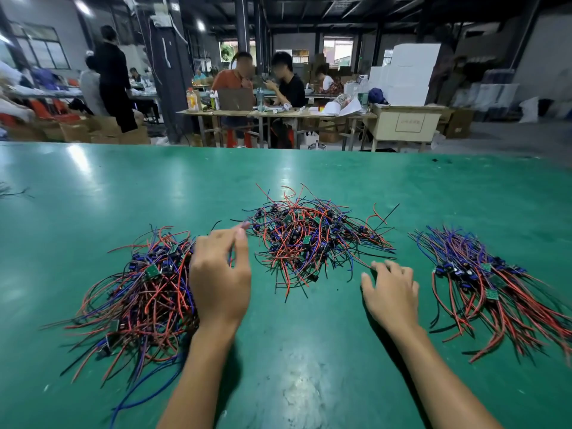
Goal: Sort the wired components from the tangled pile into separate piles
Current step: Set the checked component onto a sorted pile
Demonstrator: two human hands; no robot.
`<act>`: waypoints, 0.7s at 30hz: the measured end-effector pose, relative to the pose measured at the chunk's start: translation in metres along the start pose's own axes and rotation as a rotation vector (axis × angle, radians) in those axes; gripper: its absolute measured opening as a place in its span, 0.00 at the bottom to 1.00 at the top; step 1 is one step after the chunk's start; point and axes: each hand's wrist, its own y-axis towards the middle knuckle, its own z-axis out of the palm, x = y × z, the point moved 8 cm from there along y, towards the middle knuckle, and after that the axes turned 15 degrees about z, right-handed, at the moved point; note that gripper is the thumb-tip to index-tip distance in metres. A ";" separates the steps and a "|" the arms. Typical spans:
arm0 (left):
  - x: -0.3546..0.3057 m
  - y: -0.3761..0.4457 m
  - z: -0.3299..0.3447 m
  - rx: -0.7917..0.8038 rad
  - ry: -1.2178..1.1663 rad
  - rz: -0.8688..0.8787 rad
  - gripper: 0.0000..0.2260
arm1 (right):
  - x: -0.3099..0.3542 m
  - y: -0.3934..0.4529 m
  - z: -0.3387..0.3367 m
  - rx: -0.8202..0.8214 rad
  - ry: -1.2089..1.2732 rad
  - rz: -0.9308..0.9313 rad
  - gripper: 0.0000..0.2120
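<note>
Beside the tangled pile (312,239), left hand (219,280) and right hand (391,295), fingers relaxed.

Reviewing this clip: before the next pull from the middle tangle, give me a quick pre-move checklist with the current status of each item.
1. Left hand free to pick: ok, fingers relaxed, holding nothing visible, beside the left pile.
2. Right hand free: ok, fingers spread, fingertips near stray wire ends, nothing gripped.
3. Tangled pile within reach, between both hands: ok.
4. Piles kept apart: ok, bare green table shows between the tangle, the left pile and the right pile.
5. A single component already loose from the tangle: cannot tell, wires overlap heavily.
6. Right pile wires aligned: ok, mostly running one way.
</note>
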 end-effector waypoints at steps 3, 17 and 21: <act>0.033 0.017 -0.029 0.004 0.391 -0.118 0.11 | -0.001 -0.001 -0.013 -0.127 0.111 -0.004 0.09; -0.017 -0.071 0.113 0.490 -0.511 -0.539 0.10 | 0.022 -0.057 -0.034 0.028 0.416 -0.083 0.08; -0.008 -0.083 0.132 0.490 -0.745 -0.824 0.14 | 0.046 -0.078 -0.021 0.392 0.594 -0.246 0.08</act>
